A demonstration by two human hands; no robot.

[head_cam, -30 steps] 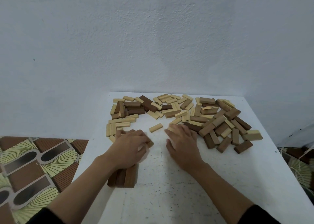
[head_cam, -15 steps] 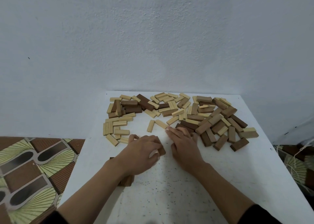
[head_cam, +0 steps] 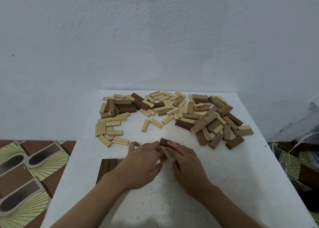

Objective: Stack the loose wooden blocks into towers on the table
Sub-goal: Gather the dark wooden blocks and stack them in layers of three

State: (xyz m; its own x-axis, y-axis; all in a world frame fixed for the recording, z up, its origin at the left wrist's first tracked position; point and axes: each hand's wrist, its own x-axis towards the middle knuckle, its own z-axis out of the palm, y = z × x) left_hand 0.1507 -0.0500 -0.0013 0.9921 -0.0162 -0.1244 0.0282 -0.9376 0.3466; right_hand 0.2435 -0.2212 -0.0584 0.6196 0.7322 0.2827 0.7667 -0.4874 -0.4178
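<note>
Loose wooden blocks (head_cam: 172, 113), pale and brown, lie scattered across the far half of the white table (head_cam: 233, 176). My left hand (head_cam: 143, 160) and my right hand (head_cam: 185, 160) meet at the table's middle. A dark brown block (head_cam: 164, 141) sticks out between their fingertips, and my right hand's fingers lie over its right end and hold it. My left hand curls round a brown block (head_cam: 163, 156) that is mostly hidden beneath it. A flat row of dark blocks (head_cam: 107, 167) lies by the table's left edge, partly under my left forearm.
The table's far edge meets a pale blue wall (head_cam: 155, 37). Patterned floor (head_cam: 25, 167) shows on the left and string-like clutter (head_cam: 290, 157) on the right. Two pale blocks (head_cam: 151, 125) lie apart from the heap, just beyond my hands.
Both hands have drawn back from the heap toward me and come together. My right hand has pulled a dark brown block out of the pile. My left hand has shifted right, off the flat dark row.
</note>
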